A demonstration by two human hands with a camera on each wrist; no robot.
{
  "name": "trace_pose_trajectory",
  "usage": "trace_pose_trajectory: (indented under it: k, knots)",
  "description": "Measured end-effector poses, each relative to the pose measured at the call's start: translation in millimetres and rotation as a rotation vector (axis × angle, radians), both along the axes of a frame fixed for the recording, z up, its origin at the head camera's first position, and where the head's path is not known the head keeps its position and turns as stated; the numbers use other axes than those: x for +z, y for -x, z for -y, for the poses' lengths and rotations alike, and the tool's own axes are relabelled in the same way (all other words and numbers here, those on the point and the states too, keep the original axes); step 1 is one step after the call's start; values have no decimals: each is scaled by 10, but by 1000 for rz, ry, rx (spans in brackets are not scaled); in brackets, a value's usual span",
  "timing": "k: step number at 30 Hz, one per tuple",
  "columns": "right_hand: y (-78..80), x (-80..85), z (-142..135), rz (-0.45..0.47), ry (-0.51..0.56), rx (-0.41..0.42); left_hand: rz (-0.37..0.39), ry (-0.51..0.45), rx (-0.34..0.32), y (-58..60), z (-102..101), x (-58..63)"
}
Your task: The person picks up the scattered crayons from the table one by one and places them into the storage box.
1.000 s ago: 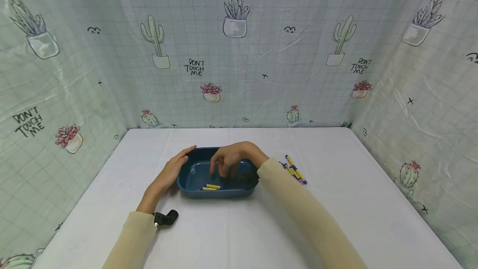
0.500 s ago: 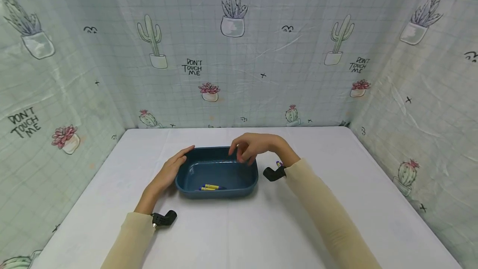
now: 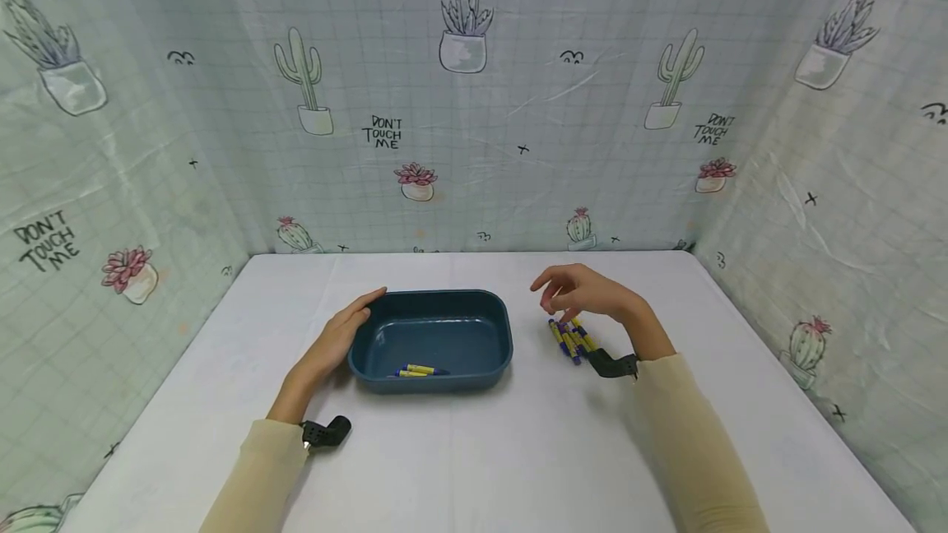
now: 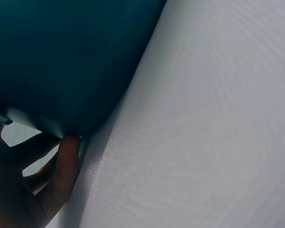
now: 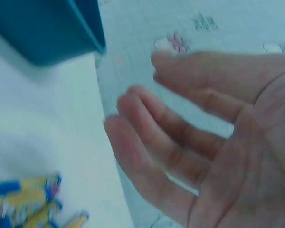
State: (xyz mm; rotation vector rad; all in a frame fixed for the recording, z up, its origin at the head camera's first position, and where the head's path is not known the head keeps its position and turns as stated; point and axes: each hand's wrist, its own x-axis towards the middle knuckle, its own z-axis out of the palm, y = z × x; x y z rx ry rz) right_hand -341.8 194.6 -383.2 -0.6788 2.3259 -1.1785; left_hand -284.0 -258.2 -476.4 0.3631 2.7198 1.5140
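Nearest, two pale sleeves reach in over the white worktop [image 3: 444, 467], the left sleeve [image 3: 248, 479] and the right sleeve [image 3: 696, 442], each with a black wrist device at the cuff: the left device [image 3: 326, 433] lies below the tray's near left corner, the right device [image 3: 613, 363] just beside the loose crayons. Left hand [image 3: 333, 345] laid along the left side of a dark blue tray [image 3: 433, 386], its fingers [image 4: 66, 166] extended and touching the wall and rim, uncurled. Tray sits upright on the worktop, left of centre, long side toward the person. Inside, against the near wall, short yellow-wrapped crayons [image 3: 424, 369], at least two, lying side by side; one has a blue end. To the right of the tray and apart from it, the loose crayons [image 3: 569, 344], yellow with blue ends, lie in a slanting cluster; overlap and the right device prevent a sure count. Right hand [image 3: 588, 290] hovers over their far end, fingers [image 5: 128, 142] relaxed, slightly bent and spread, grasping nothing; the right wrist view shows them clear of the crayons. Farthest, a pale grid-patterned backdrop [image 3: 518, 187] with potted cacti, succulents and "DON'T TOUCH ME" lettering.
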Motion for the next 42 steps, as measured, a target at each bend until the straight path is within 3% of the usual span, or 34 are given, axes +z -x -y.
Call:
trace_pose_trajectory:
  k: [5, 9, 19, 32, 42]
  knots:
    - [6, -156, -255, 25, -46, -194, -2, 11, 9, -7, 7, 4]
    - [-19, -255, -397, 48, -93, -255, -5, 5, 3, -21, -1, 12]
    - [-56, -423, -473, 73, -243, -248, 10, 5, -4, -56, -16, 38]
    - [-102, -438, -500, 182, -283, -255, -10, 19, -10, 13, 9, 9]
    - [-122, -444, -527, 205, -263, -205, -17, 16, -13, 24, 5, 3]
